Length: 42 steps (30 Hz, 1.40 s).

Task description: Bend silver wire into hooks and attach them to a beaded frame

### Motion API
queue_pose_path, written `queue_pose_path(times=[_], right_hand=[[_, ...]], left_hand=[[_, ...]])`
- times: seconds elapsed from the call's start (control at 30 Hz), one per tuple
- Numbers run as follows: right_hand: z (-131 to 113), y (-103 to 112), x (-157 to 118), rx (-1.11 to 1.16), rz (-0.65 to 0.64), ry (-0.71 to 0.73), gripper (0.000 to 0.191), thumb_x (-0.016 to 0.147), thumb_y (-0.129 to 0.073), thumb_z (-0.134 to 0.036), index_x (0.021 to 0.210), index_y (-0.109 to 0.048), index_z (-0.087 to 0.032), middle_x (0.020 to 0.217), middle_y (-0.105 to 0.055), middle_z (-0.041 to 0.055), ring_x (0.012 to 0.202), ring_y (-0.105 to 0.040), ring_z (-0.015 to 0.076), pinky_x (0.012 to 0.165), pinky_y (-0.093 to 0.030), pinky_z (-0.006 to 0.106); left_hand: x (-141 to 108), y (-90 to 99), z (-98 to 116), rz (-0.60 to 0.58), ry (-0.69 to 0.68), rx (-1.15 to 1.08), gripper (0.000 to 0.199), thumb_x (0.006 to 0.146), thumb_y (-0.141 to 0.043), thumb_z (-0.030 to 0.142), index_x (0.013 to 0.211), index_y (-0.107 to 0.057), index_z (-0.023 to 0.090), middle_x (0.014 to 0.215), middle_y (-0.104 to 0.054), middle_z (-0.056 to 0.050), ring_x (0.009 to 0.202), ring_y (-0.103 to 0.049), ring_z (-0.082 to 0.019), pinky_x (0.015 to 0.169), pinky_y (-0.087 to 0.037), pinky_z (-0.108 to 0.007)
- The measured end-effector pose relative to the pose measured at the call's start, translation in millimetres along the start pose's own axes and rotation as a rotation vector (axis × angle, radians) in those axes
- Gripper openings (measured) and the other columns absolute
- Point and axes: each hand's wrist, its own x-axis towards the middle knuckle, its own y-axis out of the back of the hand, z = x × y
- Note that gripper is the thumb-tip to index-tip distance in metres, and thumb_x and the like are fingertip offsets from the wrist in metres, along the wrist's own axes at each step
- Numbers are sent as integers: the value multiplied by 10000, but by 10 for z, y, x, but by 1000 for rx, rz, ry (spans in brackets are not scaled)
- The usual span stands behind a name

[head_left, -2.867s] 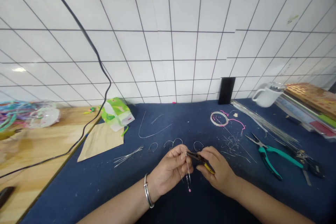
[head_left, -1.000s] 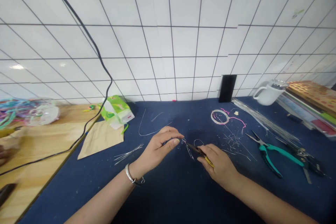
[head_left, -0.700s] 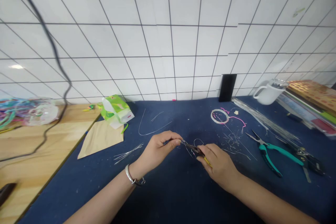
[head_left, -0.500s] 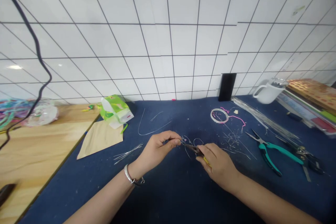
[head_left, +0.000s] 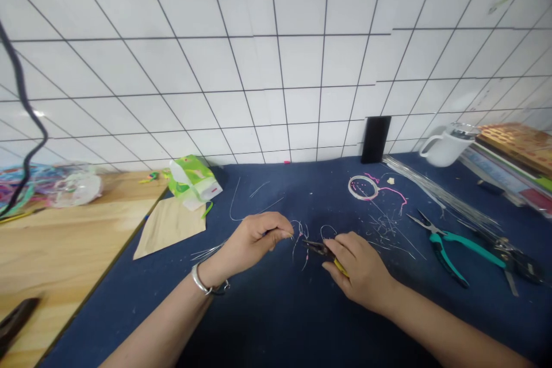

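Note:
Between my hands hangs a thin, bent wire piece (head_left: 301, 234) with small loops and pink specks. The thumb and fingers of my left hand (head_left: 265, 237) are pinched at its left end, closed on the wire. My right hand (head_left: 360, 270) is wrapped round a pair of pliers (head_left: 319, 248) with yellow on the handle. The dark jaws point left and lie close by the wire piece; I cannot tell whether they grip it. A wire loop (head_left: 328, 232) shows just above the right fingers.
Teal-handled pliers (head_left: 444, 236) lie at right by wire scraps (head_left: 383, 227), a wire bundle (head_left: 440, 190) and a white ring dish (head_left: 363, 188) with pink beads. A white mug (head_left: 448, 146) and stacked books (head_left: 513, 155) stand behind. At left are a green packet (head_left: 194, 178) and a wooden board (head_left: 77, 241).
My left hand has drawn slightly left, away from the pliers. The wire piece now hangs lower and shows more between the hands. The view has shifted a little.

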Motion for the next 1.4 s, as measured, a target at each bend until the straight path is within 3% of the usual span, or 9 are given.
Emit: queue_pose_path(times=[0.1,0.27,0.5,1.13,1.4], right_hand=[[-3,12,6,8,20,21,332,820,-487,-225,1135,-491,-120,951,-536,117,826,-498,201,714,-446,386],[-19,38,16,32,35,46,315,805,-498,-200,1107,-490,-113,963,-529,117,846,-486,203,731,-435,387],[-19,74,31,13,17,40,278,807,-476,-191,1075,-514,-126,954,-534,112,844,-491,203,735,-431,390],[22,56,3,-27,18,77,303,814,-478,-185,1106,-502,-111,976,-533,119,869,-486,210,747,-430,401],[40,80,8,-40,64,137,306,802,-493,-173,1102,-509,-117,967,-537,104,886,-490,208,766,-436,396]], left_hand=[[-7,26,3,-43,-24,-39,161,838,-482,141,869,-637,171,820,-625,-45,522,-541,-78,536,-446,-213],[2,37,18,-108,-92,-30,164,843,-475,128,862,-632,171,755,-625,-49,668,-595,-129,625,-484,-251],[23,45,55,-178,-141,-60,167,825,-505,106,858,-651,179,859,-655,-89,840,-595,-182,748,-481,-324],[21,92,89,-223,-145,-2,180,826,-496,82,843,-651,172,903,-625,-87,842,-590,-165,725,-479,-293],[9,87,65,-243,-125,-149,148,826,-507,89,817,-639,156,877,-609,-87,813,-587,-155,702,-490,-285]])
